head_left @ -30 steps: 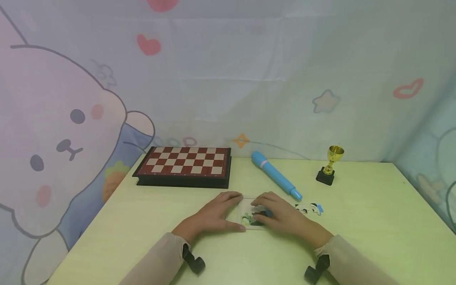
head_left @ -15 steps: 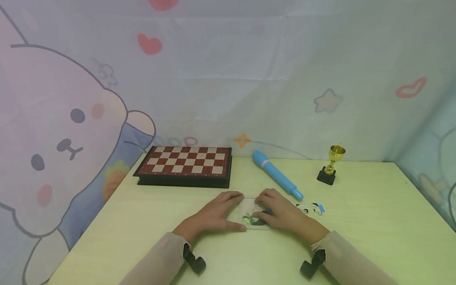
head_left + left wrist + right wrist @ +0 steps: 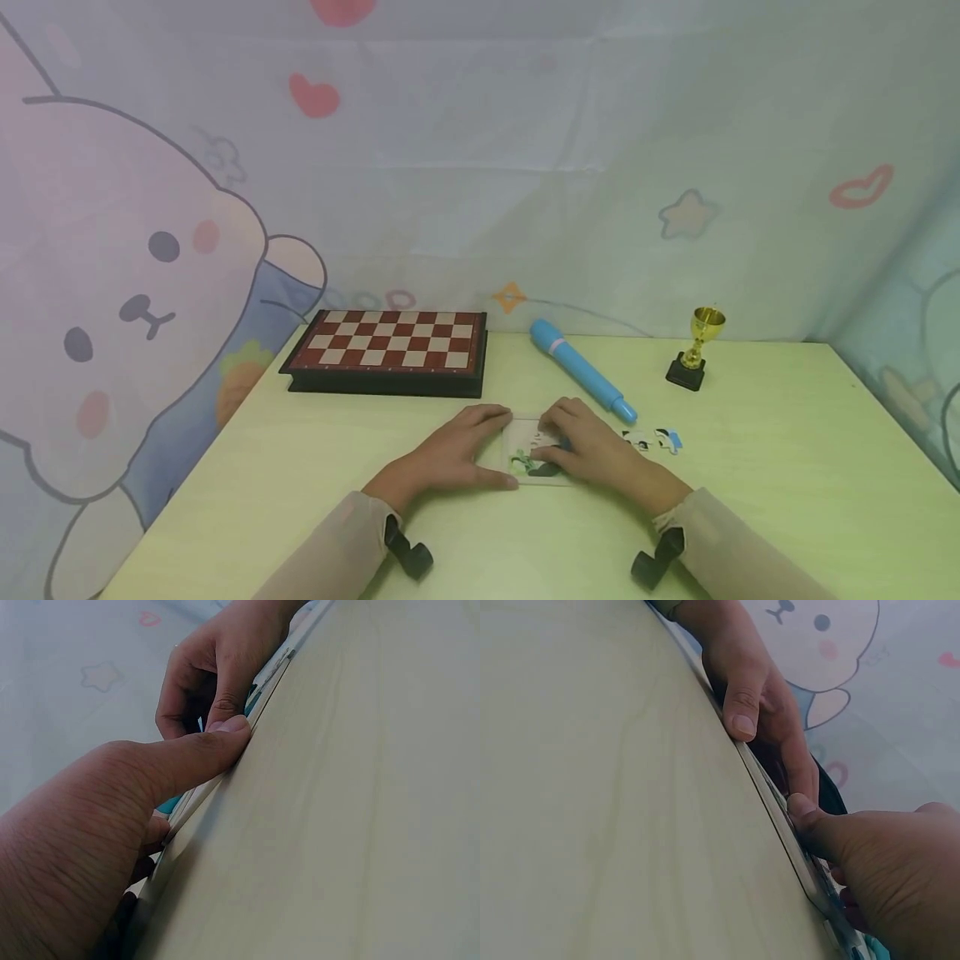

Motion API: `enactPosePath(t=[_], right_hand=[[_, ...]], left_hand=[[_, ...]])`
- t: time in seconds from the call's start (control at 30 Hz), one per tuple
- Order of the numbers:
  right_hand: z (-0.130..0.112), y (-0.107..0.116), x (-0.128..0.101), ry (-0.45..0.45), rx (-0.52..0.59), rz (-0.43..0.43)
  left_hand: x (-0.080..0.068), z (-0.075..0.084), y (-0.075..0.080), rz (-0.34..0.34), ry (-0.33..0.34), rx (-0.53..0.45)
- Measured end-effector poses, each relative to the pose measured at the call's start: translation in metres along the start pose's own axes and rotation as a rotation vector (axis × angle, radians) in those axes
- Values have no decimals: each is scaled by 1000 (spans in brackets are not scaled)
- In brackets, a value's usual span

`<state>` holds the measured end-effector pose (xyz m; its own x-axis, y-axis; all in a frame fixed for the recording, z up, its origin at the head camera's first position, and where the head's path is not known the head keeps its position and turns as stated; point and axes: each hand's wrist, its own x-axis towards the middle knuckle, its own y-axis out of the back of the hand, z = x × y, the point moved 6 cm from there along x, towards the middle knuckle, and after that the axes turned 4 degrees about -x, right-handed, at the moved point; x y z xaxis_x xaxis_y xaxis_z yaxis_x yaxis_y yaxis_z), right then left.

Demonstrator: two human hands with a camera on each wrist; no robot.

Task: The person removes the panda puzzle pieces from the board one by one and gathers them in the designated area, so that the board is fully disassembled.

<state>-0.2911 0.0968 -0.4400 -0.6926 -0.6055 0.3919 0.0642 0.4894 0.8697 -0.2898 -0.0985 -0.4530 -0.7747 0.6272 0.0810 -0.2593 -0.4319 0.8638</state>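
Note:
A shallow puzzle tray [image 3: 513, 429] lies flat on the table with a partly filled green, black and white picture. My left hand [image 3: 453, 450] holds it from the left side, thumb at the near edge and fingers at the far edge. Over its right half, my right hand [image 3: 600, 450] pinches a puzzle piece [image 3: 565, 447] between thumb and curled fingers, low against the tray; the hand hides most of that piece. Both wrist views look along the tray's edge, with the left thumb [image 3: 225, 739] on it. Loose black, white and blue puzzle pieces [image 3: 666, 440] lie right of the tray.
A folded chessboard box [image 3: 390, 379] sits at the back left. Behind the tray, a blue marker-like stick [image 3: 585, 371] lies slantwise. A small gold trophy [image 3: 693, 346] on a black base stands at the back right. A printed curtain [image 3: 480, 167] rises behind the table.
My right hand has shifted slightly, its fingers bunching closer toward the tray's far side, and more of the picture shows. My left hand stays in place on the tray.

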Motion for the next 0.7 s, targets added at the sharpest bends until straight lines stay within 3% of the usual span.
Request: enactPosePath(t=[0.33,0.7], right_hand=[[-2,4,-1,-5,59,14],[-6,7,-1,66,99,59]], left_hand=[[0,0,1,-3,0,-19],[-1,0,0,-4,6,-16]])
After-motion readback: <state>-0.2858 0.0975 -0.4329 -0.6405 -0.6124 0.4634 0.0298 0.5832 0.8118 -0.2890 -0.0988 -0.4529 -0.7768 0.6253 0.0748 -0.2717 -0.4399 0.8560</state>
